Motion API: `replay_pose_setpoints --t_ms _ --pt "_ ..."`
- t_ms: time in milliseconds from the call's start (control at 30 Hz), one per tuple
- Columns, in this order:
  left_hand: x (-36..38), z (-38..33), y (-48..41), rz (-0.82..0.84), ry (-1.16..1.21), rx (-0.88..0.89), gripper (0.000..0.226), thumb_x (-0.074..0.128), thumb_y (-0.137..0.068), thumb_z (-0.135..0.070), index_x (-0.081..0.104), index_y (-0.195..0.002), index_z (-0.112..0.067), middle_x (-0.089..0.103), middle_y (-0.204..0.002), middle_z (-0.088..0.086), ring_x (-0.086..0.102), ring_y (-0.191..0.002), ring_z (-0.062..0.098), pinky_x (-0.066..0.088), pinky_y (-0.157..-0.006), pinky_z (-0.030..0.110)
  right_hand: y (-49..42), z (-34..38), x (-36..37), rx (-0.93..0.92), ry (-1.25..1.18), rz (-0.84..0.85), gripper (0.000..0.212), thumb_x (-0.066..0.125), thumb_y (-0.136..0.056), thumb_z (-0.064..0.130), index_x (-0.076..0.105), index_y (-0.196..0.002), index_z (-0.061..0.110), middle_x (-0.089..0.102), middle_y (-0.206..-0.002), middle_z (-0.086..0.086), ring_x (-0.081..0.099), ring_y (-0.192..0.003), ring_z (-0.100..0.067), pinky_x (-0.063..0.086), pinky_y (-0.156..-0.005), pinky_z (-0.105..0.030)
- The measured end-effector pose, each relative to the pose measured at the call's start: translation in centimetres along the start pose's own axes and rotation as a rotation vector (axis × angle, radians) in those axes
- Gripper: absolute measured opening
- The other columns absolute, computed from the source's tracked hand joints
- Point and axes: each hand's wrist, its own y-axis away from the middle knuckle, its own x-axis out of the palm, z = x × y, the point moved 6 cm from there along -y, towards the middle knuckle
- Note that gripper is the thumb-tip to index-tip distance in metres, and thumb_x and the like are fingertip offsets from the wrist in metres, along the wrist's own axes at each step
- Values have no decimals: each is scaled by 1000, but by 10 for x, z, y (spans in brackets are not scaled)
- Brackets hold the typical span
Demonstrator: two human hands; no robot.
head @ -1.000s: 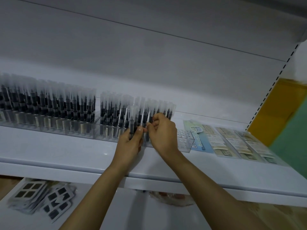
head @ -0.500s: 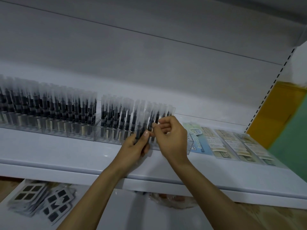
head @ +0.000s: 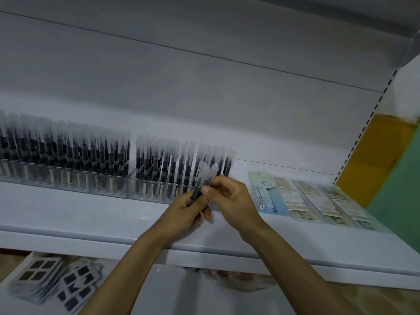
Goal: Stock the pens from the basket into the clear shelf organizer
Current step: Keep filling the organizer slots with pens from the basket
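Observation:
A clear shelf organizer stands on the white shelf, filled with upright black pens under frosted caps. A second full organizer stands to its left. My left hand grips a small bunch of pens just in front of the organizer's right end, caps pointing up. My right hand pinches one pen of that bunch near its middle. The basket is out of view.
Flat packaged cards lie on the shelf to the right of the organizers. On the lower shelf at the bottom left sit stacks of blister packs. A slotted upright and a yellow panel bound the shelf on the right.
Both hands have drawn back from the organizer's right end toward me. The bunch of pens now stands clear in front of the row, and my right hand has closed on one pen.

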Motion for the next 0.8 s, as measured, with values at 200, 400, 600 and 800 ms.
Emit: replay_pose_setpoints --t_ms 200,400,600,800 --pt "0 -2 0 -25 -7 8 35 37 -100 -26 59 -75 -14 56 -46 -7 43 -40 1 34 -43 12 2 -7 -2 76 -181 -114 15 54 -96 12 68 -92 12 72 -89 -12 67 -76 -18 56 -69 -26" --pt "-10 9 -4 -62 48 -2 27 47 -97 -25 64 -105 -5 56 -58 -5 38 -48 9 30 -44 18 -1 -8 -16 85 -188 -203 12 58 -94 12 68 -99 17 73 -88 -1 68 -80 -9 54 -74 -19" --pt "-10 12 -5 -85 27 20 22 48 -97 -19 62 -96 -2 52 -59 -4 40 -48 5 34 -45 13 8 -26 -8 99 -309 -441 12 66 -87 2 64 -99 4 72 -80 -12 68 -79 -22 58 -77 -33" --pt "-17 16 -7 -163 104 4 25 42 -99 -25 63 -103 -12 55 -59 -2 43 -47 7 37 -46 15 -6 -3 -34 -30 -310 -651 19 55 -94 5 58 -111 13 65 -93 -11 69 -79 -12 59 -69 -28"
